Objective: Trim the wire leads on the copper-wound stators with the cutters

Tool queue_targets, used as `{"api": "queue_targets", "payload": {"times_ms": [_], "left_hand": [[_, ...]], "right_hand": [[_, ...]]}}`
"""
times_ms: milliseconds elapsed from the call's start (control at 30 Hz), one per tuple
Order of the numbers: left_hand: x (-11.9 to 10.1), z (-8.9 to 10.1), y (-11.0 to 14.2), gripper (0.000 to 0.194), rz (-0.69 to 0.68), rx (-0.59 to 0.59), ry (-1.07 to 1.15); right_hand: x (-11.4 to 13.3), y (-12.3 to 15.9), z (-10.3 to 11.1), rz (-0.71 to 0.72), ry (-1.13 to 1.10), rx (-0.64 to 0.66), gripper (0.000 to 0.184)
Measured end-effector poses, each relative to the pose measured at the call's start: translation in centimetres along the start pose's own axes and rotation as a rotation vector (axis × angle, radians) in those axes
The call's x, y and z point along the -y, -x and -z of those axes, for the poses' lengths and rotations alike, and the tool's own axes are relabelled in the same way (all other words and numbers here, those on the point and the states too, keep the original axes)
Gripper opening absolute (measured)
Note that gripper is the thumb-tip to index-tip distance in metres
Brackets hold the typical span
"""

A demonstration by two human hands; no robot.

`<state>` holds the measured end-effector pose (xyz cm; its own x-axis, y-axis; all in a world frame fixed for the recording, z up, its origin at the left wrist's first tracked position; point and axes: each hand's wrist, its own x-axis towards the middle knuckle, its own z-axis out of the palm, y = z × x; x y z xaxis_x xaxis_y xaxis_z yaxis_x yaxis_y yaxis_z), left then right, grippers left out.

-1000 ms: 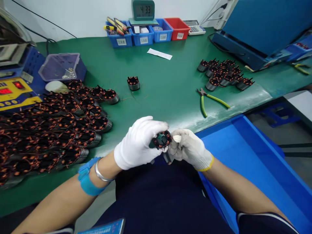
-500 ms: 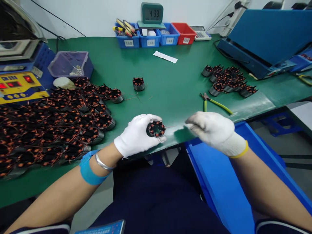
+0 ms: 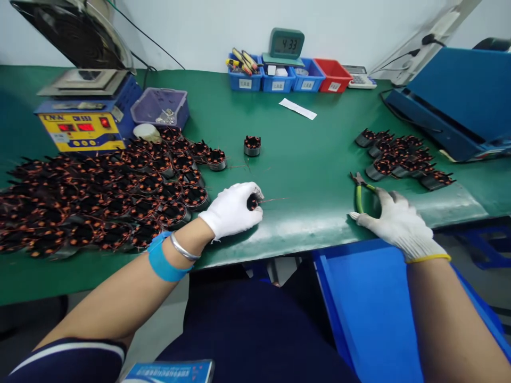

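Observation:
My left hand, in a white glove, is closed around a motor stator just above the front of the table. Thin copper wire ends stick out from the stator to the right; most of its body is hidden by my fingers. My right hand, also gloved, lies over the handles of green-handled cutting pliers, thumb and fingers apart. The jaws of the pliers point away from me. Another stator stands alone farther back, with loose wire scraps beside it.
Many wound stators crowd the left, before a yellow-and-blue device and a purple bin. A smaller stator group stands right. Tool boxes and a clock line the back. A blue tray sits below the table's edge.
My right hand has gone from beside the held stator to the pliers on the right, and its fingers have opened. My left hand keeps the stator, now turned. The view has shifted left.

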<state>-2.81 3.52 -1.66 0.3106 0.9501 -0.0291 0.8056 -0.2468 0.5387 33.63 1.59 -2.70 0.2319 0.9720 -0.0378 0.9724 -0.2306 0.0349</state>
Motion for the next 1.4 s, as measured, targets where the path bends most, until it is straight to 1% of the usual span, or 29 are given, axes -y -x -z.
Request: {"api": "queue_targets", "payload": {"times_ms": [67, 133, 267, 333, 400, 433, 500, 567, 600, 633, 667, 700, 733, 767, 800, 833, 867, 900, 933, 1067, 1167, 1333, 1400], "left_hand": [[0.1, 0.2, -0.1, 0.025, 0.025, -0.013, -0.027], [0.0, 0.3, -0.1, 0.025, 0.047, -0.039, -0.043], [0.0, 0.0, -0.3, 0.023, 0.038, -0.056, -0.045], [0.1, -0.1, -0.4, 0.021, 0.025, -0.054, -0.048], [0.2, -0.2, -0.5, 0.021, 0.019, -0.051, -0.041], [0.2, -0.2, -0.5, 0.021, 0.015, -0.048, -0.033], [0.3, -0.2, -0.6, 0.022, 0.008, -0.043, -0.020], [0.3, -0.2, -0.6, 0.022, 0.008, -0.041, -0.015], [0.3, -0.2, -0.6, 0.023, 0.008, -0.041, -0.017], [0.3, -0.3, -0.6, 0.023, 0.006, -0.042, -0.020], [0.3, -0.3, -0.6, 0.024, 0.003, -0.046, -0.023], [0.2, -0.3, -0.6, 0.024, -0.002, -0.053, -0.025], [0.2, -0.4, -0.6, 0.024, -0.006, -0.062, -0.028], [0.2, -0.4, -0.6, 0.024, -0.006, -0.071, -0.032], [0.1, -0.4, -0.6, 0.024, -0.004, -0.077, -0.035], [0.1, -0.4, -0.6, 0.023, -0.002, -0.080, -0.037], [0.0, -0.4, -0.5, 0.023, -0.001, -0.078, -0.039], [0.0, -0.4, -0.5, 0.022, -0.001, -0.075, -0.041], [0.0, -0.4, -0.5, 0.022, -0.001, -0.072, -0.045], [0.0, -0.5, -0.6, 0.022, 0.010, -0.072, -0.062], [0.0, -0.6, -0.7, 0.021, 0.026, -0.067, -0.055], [0.0, -0.6, -0.7, 0.021, 0.052, -0.072, -0.061], [0.0, -0.6, -0.6, 0.021, 0.051, -0.072, -0.065]], "right_hand": [[-0.3, -0.1, 0.8, 0.028, 0.005, 0.040, 0.093], [0.1, 0.1, 1.6, 0.047, 0.023, 0.046, 0.081], [2.3, 0.5, 2.5, 0.119, 0.119, 0.064, 0.052], [3.6, 0.4, 2.2, 0.087, 0.178, 0.025, 0.042], [4.6, -0.1, 1.5, 0.052, 0.184, -0.064, 0.041], [5.0, -0.4, 1.1, 0.052, 0.151, -0.104, 0.045], [5.8, -0.6, 0.6, 0.050, 0.019, -0.150, 0.057], [6.8, -0.1, 0.5, 0.036, -0.207, -0.151, 0.067], [7.5, 0.5, 0.7, 0.046, -0.372, -0.123, 0.070], [8.3, 1.3, 1.0, 0.078, -0.577, -0.053, 0.072], [9.2, 2.3, 1.4, 0.125, -0.811, 0.065, 0.074], [10.2, 3.3, 1.7, 0.175, -1.054, 0.241, 0.074], [11.2, 4.3, 2.0, 0.203, -1.264, 0.455, 0.073], [12.1, 5.2, 2.3, 0.205, -1.413, 0.663, 0.072], [12.9, 5.9, 2.5, 0.183, -1.502, 0.842, 0.070], [13.5, 6.5, 2.6, 0.151, -1.537, 0.979, 0.068], [14.0, 6.8, 2.8, 0.122, -1.532, 1.066, 0.066], [14.5, 6.9, 3.0, 0.100, -1.505, 1.111, 0.063], [14.8, 6.9, 3.2, 0.086, -1.470, 1.125, 0.062], [15.7, 5.9, 4.3, 0.053, -1.334, 1.101, 0.062], [16.1, 5.3, 4.8, 0.043, -1.299, 1.092, 0.062], [15.7, 5.2, 4.2, 0.097, -1.276, 1.080, 0.068], [15.5, 5.2, 4.1, 0.097, -1.282, 1.079, 0.070]]}}
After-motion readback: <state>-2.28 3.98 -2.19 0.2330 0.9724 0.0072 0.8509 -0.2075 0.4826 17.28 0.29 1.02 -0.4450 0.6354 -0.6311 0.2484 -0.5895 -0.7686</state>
